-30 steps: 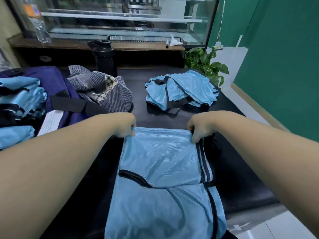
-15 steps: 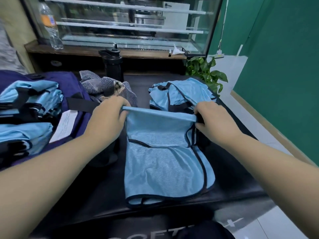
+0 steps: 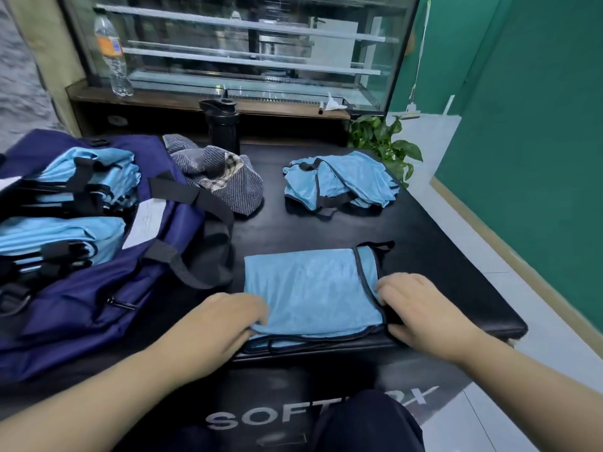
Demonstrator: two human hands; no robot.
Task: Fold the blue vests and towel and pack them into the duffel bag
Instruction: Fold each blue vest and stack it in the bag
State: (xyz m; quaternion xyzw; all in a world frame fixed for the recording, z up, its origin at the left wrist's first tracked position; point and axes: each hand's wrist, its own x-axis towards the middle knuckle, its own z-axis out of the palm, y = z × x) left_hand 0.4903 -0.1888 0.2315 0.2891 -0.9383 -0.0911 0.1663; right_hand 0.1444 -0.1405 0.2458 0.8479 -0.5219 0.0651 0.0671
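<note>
Folded vest [image 3: 313,288] lay flat at the near edge of the black mat [image 3: 440,256], between both hands. Left hand [image 3: 218,324] gripped the near left corner, fingers curled under the top layer. Right hand [image 3: 421,308] held the right edge by the black trim, fingers bent over the fabric, thumb low at the mat edge. Lower layers and trim poked out beneath the near edge, so the fold looked uneven there.

Bag [image 3: 98,288] sat open just left of the vest, already holding stacked folded vests [image 3: 65,207]. Unfolded vest [image 3: 339,184] lay crumpled at the far side of the mat, well apart. Towel [image 3: 218,177] heaped beside the bag's far end, not yet folded. Black bottle [image 3: 222,125] stood behind the towel.

Likely step: finishing the fold, or lifting it toward the bag.

Risks, judged from this: slippery mesh could slide and let the layers fan open if lifted by one layer only. Loose trim loop at the far right corner could snag on a bag strap [image 3: 182,190] on the way in. Vest near the mat edge could slip off if released carelessly. Stack in the bag could be knocked askew by a hasty drop.
</note>
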